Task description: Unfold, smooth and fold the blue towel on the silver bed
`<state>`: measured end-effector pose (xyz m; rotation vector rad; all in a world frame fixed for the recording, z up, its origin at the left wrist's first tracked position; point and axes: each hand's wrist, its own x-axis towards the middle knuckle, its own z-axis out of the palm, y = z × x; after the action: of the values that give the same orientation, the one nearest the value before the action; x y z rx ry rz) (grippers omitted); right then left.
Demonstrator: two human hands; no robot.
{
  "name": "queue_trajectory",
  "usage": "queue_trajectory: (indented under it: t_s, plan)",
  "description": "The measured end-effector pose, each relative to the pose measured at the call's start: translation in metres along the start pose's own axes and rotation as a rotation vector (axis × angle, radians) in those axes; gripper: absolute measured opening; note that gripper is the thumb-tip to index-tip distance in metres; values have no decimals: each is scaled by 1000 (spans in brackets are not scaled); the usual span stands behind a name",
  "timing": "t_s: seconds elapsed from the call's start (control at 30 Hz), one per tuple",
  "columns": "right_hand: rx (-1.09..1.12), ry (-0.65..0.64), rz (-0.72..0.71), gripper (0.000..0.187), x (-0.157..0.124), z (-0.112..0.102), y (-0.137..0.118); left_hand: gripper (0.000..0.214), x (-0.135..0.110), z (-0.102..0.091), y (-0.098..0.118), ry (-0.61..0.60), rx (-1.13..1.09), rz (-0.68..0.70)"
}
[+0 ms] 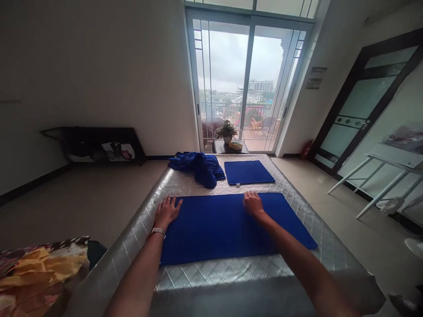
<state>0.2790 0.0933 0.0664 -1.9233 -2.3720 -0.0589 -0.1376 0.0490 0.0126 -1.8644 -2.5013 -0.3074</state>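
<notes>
Blue cloth (211,233) runs crosswise. Left hand (168,209) spreads at its left end; right hand (253,204) curls along its far edge, grip unclear.

Grey daylight through a sliding glass door (224,66), dim plain walls (132,66), pale floor (115,198), dark-framed door (360,103).

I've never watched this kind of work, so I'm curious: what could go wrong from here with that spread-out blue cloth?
The silver cover looks glossy, so the spread blue cloth might slip under the left hand and right hand. The crumpled blue heap lies close to the smaller blue cloth and could rumple it if pulled.
</notes>
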Motion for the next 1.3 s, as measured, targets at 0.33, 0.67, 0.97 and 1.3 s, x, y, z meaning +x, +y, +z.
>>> queue_trajectory:
  t_s: [0.33, 0.67, 0.97, 1.3]
  plan:
    - [211, -135, -139, 74, -1, 33, -51, 75, 2, 0, -2, -8, -14, -7]
    - [57, -152, 143, 69, -4, 34, 112, 76, 4, 3, -5, -24, -24, -26]
    - [39, -87, 307, 68, -11, 39, 161, 74, 6, 6, -9, -21, 34, 0]
    - [59, -64, 348, 66, -11, 39, 157, 83, 16, -23, 11, -177, 149, -57]
